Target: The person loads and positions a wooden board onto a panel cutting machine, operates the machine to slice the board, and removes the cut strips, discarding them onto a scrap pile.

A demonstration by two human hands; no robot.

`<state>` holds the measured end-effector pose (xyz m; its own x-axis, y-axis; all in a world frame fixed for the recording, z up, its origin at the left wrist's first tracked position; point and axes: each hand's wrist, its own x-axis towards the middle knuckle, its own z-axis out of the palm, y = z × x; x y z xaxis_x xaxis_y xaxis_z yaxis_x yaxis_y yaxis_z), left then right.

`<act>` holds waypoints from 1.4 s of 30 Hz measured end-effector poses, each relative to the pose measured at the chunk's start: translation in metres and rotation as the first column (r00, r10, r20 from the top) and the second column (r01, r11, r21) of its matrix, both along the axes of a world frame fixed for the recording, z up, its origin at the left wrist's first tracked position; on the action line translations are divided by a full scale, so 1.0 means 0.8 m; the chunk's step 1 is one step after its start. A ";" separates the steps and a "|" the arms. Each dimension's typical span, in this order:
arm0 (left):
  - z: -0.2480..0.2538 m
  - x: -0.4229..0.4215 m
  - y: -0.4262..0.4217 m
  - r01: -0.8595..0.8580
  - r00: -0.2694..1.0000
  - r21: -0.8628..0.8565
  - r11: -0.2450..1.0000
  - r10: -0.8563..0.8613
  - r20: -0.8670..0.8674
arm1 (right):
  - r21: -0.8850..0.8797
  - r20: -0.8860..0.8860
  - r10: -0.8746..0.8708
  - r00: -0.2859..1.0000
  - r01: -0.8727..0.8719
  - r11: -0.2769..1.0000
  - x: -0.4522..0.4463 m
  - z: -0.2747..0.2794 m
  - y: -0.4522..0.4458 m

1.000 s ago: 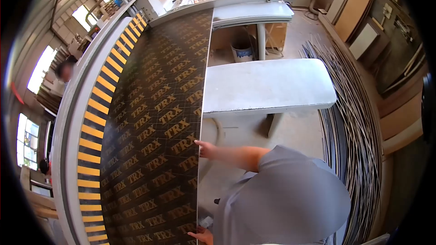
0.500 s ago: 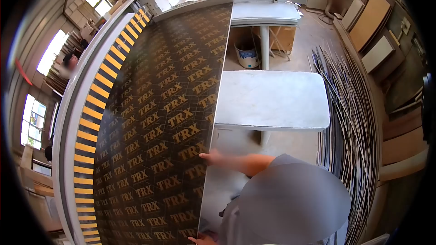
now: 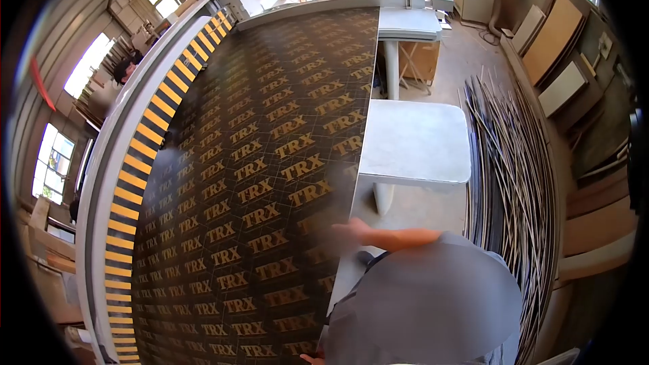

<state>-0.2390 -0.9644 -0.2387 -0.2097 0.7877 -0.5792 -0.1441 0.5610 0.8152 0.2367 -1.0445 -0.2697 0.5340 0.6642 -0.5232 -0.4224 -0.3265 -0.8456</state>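
A large dark brown board (image 3: 270,162), printed all over with gold TRX lettering, lies flat in front of me. Its pale right edge runs beside my body. My right hand (image 3: 349,231) is at this edge, blurred, with the arm stretched out from a grey sleeve; it appears closed round the board's rim. Lower down, my left hand (image 3: 312,359) shows only a fingertip or thumb lying over the same edge; its remaining part is hidden by the frame's bottom and my clothing.
A machine beam with yellow-black stripes (image 3: 145,138) borders the board's left side. White support tables (image 3: 416,142) stand to the right. Long thin strips (image 3: 507,196) lie piled on the floor. Panels (image 3: 551,34) lean on the right wall. Another person (image 3: 125,71) is behind the beam.
The board has shifted right and covers more of the white tables. My right hand has moved right along with its edge. The view has also moved slightly.
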 end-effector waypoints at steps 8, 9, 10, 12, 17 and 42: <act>0.012 -0.032 -0.038 -0.085 0.988 -0.084 0.993 0.095 0.124 | 0.019 -0.002 -0.090 0.996 0.090 0.996 0.016 -0.047 -0.042; 0.012 -0.035 -0.040 -0.085 0.986 -0.097 0.992 0.097 0.132 | 0.044 0.003 -0.095 0.995 0.095 0.995 0.014 -0.035 -0.045; 0.008 -0.033 -0.042 -0.093 0.985 -0.101 0.990 0.107 0.139 | 0.060 0.016 -0.098 0.995 0.097 0.993 0.022 -0.032 -0.045; 0.009 -0.034 -0.054 -0.107 0.980 -0.116 0.987 0.124 0.155 | 0.087 0.049 -0.104 0.993 0.099 0.991 0.026 -0.007 -0.051; 0.018 -0.046 -0.062 -0.116 0.973 -0.127 0.985 0.138 0.182 | 0.016 -0.086 -0.156 0.984 0.158 0.987 0.035 -0.034 -0.036; 0.012 -0.041 -0.115 -0.367 0.867 0.109 0.924 0.298 0.400 | 0.138 -0.203 -0.125 0.971 0.155 0.978 0.026 0.031 -0.053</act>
<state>-0.2715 -1.0568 -0.2287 -0.2758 0.8051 -0.5251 -0.6061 0.2783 0.7451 0.2577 -1.0868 -0.2449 0.5265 0.6696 -0.5239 -0.6145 -0.1261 -0.7788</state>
